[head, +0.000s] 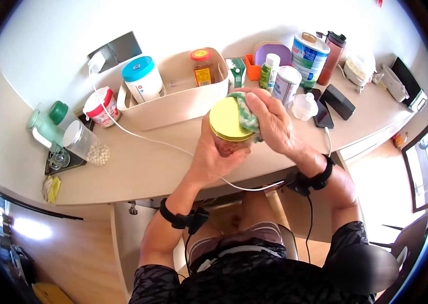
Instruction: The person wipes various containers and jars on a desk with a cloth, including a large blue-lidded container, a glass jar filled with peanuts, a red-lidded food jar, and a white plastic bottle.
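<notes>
My left hand (214, 159) grips a clear jar (231, 146) with a yellow lid (229, 117), holding it above the front part of the desk. The jar's contents look reddish-brown, but fingers hide much of them. In my right hand (272, 117) is a green and white cloth (248, 114), pressed against the right side of the lid and jar. Behind the hands stands a long cream storage bin (183, 108). It contains a white tub with a turquoise lid (143, 79) and a red-lidded glass jar (202, 68).
A white charging cable (153, 140) crosses the desk (141, 167) beneath my hands. At left, a clear jar of white pieces (86, 144) stands beside a green pitcher (43, 125). To the right are a white can (286, 85), a small clear bottle (305, 106), and a smartphone (324, 114).
</notes>
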A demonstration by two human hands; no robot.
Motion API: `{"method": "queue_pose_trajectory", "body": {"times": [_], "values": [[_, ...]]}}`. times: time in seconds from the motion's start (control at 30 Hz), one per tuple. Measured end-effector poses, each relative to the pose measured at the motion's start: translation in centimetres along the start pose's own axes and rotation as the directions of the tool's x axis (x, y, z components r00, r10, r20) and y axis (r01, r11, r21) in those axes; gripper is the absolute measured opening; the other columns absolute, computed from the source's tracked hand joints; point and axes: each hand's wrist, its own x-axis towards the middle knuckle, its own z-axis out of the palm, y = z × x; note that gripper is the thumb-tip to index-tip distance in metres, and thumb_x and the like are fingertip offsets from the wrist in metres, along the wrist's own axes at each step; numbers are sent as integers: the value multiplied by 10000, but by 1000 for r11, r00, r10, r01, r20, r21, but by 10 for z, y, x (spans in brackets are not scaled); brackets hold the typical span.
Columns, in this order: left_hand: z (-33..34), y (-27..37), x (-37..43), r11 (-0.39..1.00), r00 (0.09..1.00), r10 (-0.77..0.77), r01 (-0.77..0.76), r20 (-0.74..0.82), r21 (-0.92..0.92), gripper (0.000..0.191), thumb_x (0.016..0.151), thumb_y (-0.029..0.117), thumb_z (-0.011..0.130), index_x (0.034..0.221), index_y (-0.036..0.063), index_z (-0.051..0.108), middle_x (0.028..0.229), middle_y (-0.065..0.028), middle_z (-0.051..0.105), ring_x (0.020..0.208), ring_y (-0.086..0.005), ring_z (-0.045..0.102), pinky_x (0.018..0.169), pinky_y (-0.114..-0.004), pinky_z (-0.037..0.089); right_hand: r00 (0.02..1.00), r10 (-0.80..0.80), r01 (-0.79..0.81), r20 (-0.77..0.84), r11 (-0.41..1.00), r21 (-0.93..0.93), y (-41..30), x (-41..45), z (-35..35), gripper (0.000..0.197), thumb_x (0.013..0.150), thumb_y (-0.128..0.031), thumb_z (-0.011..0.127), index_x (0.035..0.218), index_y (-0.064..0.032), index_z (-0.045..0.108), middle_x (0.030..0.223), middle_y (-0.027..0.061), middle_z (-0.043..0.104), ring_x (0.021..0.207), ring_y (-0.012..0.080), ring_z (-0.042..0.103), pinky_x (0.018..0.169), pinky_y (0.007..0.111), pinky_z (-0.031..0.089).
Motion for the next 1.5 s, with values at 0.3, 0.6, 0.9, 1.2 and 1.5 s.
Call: {"method": "queue_pose_trajectory", "body": {"times": [0.3,0.6,0.9,1.2,1.5], "values": [[-32,33,0,938,998,50,-64,49,341,1011,816,119,829,1533,34,121,1428,-161,412,1296,-241,501,1072,-393,434,943,228,-102,-241,890,444,72,-45,58,422,1113,-331,427,1279,15,603,1092,95,689,1045,144,601,923,308,486],[-32,30,-3,907,979,175,-118,-106,404,1009,823,197,830,1542,24,143,1428,-148,437,1310,-238,500,1117,-391,415,986,43,19,-163,931,363,8,-24,53,429,1095,-313,429,1283,45,575,995,115,665,931,172,604,881,320,504],[-31,37,-12,930,975,218,-190,-54,316,830,913,225,780,1521,99,229,1455,-144,426,1286,-255,504,1098,-400,416,948,317,-308,-18,932,189,23,-19,43,454,1084,-386,490,1317,-12,601,1194,92,674,1096,159,607,976,302,482],[-27,48,-9,893,986,162,-127,-44,431,746,936,404,730,1468,89,313,1418,-147,450,1323,-226,439,1121,-397,366,921,388,-341,-37,846,410,22,-19,46,423,1076,-315,469,1313,7,605,1166,83,670,1084,151,605,973,288,483],[-26,42,-7,885,971,206,-133,-119,447,625,992,349,629,1463,66,330,1387,-129,466,1284,-214,455,1112,-378,351,905,423,-379,-38,844,379,35,-18,50,383,1070,-292,450,1179,27,631,1024,92,670,973,143,601,883,311,495]]}}
